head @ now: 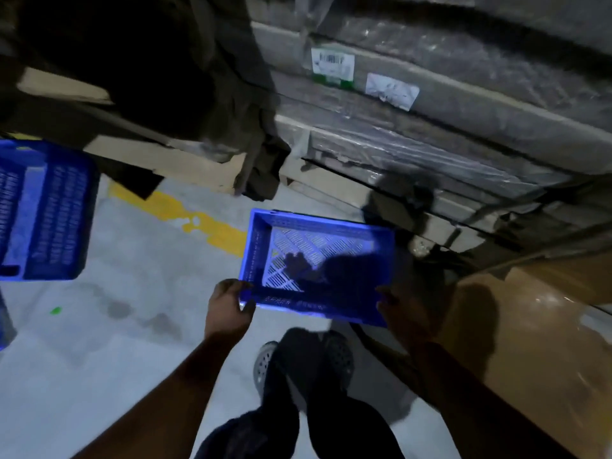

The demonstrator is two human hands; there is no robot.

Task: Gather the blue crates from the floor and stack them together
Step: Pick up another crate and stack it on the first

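Observation:
A shallow blue crate [318,226] with a slotted base is held in front of me above the floor, mouth up. My left hand [228,309] grips its near left corner, fingers curled over the rim. At the near right corner, my right hand [402,313] holds the rim in shadow. A second blue crate [46,210] with perforated walls shows at the left edge, its far side cut off by the frame.
Wrapped pallets of flat boxes [430,111] stand ahead and to the right. A yellow floor line [198,220] runs under them. A brown cardboard sheet [530,342] lies at right. My feet [298,359] are below the crate on grey concrete.

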